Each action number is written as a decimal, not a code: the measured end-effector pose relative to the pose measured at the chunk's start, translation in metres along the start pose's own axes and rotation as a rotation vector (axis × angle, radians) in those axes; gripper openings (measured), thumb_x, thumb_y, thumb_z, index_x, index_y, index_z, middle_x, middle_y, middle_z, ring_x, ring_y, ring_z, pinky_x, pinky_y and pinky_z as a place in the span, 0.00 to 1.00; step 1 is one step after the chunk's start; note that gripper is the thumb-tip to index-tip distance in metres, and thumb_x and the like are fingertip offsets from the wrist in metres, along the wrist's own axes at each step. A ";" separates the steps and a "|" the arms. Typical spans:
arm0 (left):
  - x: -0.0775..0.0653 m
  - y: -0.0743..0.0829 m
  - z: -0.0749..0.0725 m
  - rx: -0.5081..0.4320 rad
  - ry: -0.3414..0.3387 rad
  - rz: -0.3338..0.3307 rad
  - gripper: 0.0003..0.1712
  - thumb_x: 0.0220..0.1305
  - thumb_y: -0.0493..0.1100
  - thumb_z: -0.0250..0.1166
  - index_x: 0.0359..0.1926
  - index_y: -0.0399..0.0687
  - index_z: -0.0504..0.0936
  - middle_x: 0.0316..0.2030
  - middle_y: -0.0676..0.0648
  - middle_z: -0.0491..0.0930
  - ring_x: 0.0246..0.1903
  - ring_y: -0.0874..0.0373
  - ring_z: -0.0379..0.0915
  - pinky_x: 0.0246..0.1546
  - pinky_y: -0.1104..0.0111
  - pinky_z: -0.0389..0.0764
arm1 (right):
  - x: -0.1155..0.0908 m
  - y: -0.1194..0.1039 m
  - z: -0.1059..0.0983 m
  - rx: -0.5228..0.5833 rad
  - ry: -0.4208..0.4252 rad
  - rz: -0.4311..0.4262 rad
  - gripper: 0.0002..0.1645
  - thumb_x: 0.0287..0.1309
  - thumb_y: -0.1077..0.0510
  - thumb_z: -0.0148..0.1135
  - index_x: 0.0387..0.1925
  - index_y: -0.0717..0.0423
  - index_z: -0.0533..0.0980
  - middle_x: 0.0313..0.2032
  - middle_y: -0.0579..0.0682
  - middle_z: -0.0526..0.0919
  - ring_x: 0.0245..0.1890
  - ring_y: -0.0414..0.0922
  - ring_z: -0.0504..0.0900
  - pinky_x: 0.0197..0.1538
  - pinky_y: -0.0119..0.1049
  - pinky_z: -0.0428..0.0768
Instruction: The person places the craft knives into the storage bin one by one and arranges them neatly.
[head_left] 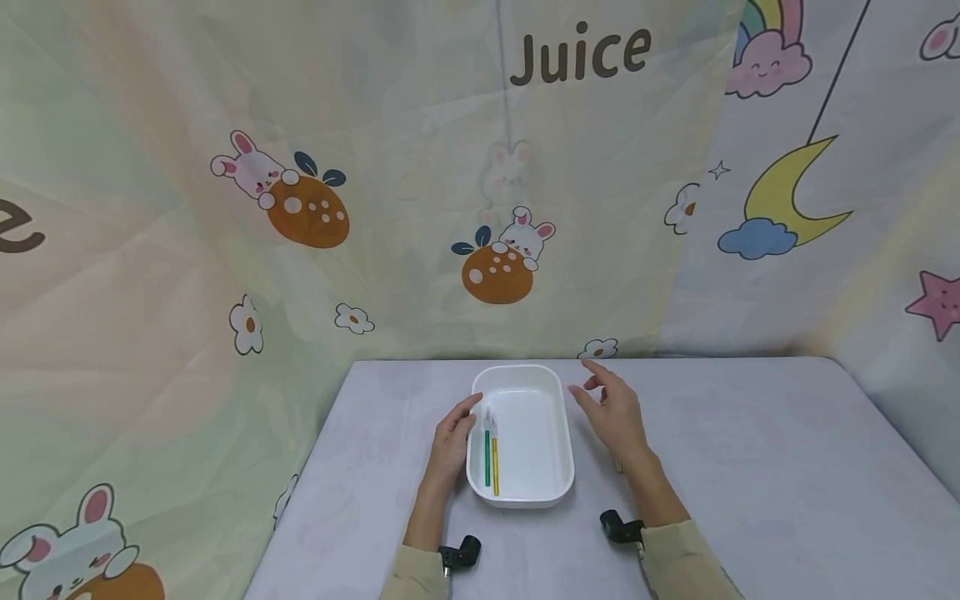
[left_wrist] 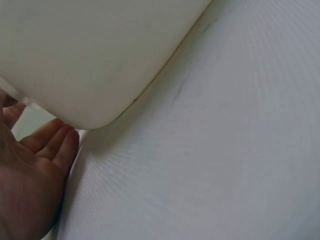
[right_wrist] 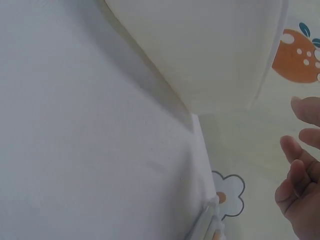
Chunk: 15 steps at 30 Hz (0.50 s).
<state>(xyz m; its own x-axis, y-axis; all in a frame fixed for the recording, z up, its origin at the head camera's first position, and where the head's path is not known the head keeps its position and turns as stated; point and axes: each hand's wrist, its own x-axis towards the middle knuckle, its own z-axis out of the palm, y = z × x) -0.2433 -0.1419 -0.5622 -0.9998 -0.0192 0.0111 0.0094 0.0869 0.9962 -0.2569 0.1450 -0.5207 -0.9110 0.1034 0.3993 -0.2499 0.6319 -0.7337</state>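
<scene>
The white tray (head_left: 558, 492) lies on the table with its long axis running straight away from the person; inside, along its left wall, a green stick (head_left: 487, 458) and a yellow stick (head_left: 496, 471) lie side by side, nearly parallel to that axis, pale ends pointing to the tray's far side. The left hand (head_left: 450, 446) grips the tray's left rim, with some fingers beneath the rim outside; the right hand (head_left: 618, 417), beyond the tray's right wall, is released, its fingers spread and lightly bent around nothing. A pale-covered table (head_left: 750, 467) spreads on both sides of the tray, and behind it hangs a printed cloth (head_left: 405, 250) with rabbits, oranges, a moon and "Juice". The table's near edge is cut off; the sticks' pale ends are hard to make out. Right of the tray, a small object (head_left: 618, 466) is mostly hidden by the right wrist.
</scene>
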 end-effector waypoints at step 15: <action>0.000 0.001 0.001 0.001 0.008 -0.003 0.21 0.79 0.45 0.53 0.66 0.65 0.81 0.75 0.54 0.70 0.80 0.51 0.55 0.81 0.48 0.55 | 0.001 0.017 -0.007 -0.118 -0.100 0.071 0.35 0.66 0.49 0.70 0.71 0.56 0.72 0.41 0.56 0.84 0.29 0.45 0.72 0.33 0.35 0.71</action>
<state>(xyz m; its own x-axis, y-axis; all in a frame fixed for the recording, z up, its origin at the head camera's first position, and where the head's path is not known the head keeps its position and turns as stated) -0.2430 -0.1412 -0.5611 -0.9996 -0.0271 0.0087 0.0063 0.0880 0.9961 -0.2602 0.1615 -0.5288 -0.9547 0.0778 0.2872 -0.1483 0.7123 -0.6860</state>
